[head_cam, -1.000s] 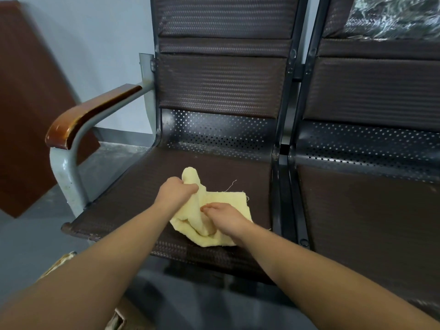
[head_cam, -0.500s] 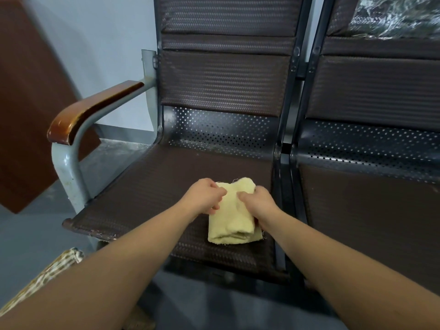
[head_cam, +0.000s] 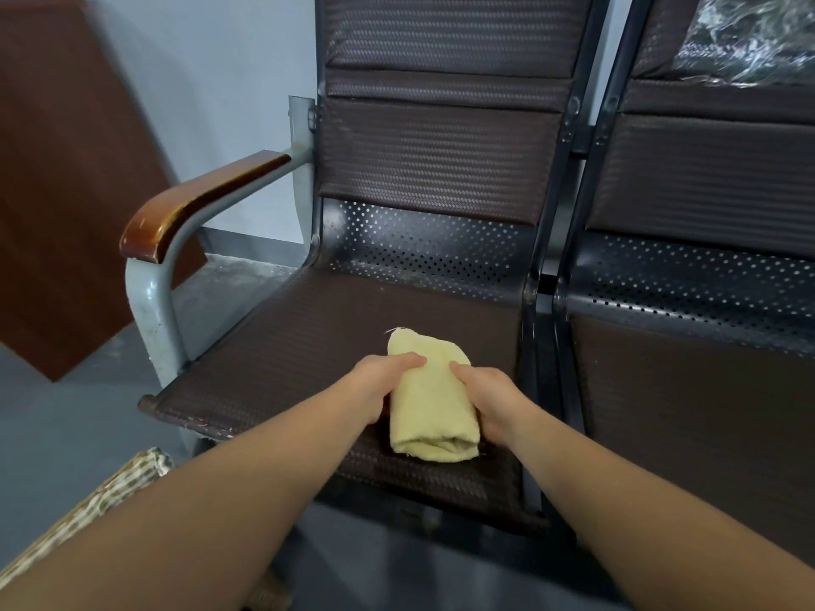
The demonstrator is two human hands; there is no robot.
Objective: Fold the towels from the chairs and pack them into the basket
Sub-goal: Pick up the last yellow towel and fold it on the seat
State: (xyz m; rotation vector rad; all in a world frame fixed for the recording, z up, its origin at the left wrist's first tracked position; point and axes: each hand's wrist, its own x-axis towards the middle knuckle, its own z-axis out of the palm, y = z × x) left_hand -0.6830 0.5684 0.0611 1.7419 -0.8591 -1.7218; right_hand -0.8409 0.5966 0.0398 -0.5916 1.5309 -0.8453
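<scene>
A pale yellow towel [head_cam: 430, 403], folded into a narrow thick bundle, lies on the dark brown seat of the left chair [head_cam: 286, 363], near its front right. My left hand [head_cam: 379, 383] grips the towel's left side with the thumb lying across its top. My right hand [head_cam: 489, 399] grips the right side, fingers curled at the edge. A woven basket's rim [head_cam: 110, 487] shows at the lower left, mostly hidden behind my left forearm.
A second dark chair [head_cam: 688, 390] adjoins on the right, with crinkled clear plastic [head_cam: 745, 37] on its backrest. The left chair has a wooden armrest [head_cam: 194, 205] on a grey metal frame. A brown board [head_cam: 66, 191] leans against the wall at left.
The loose, spread towel has been folded over into a compact bundle. Both hands moved from pulling its corners to holding its two sides.
</scene>
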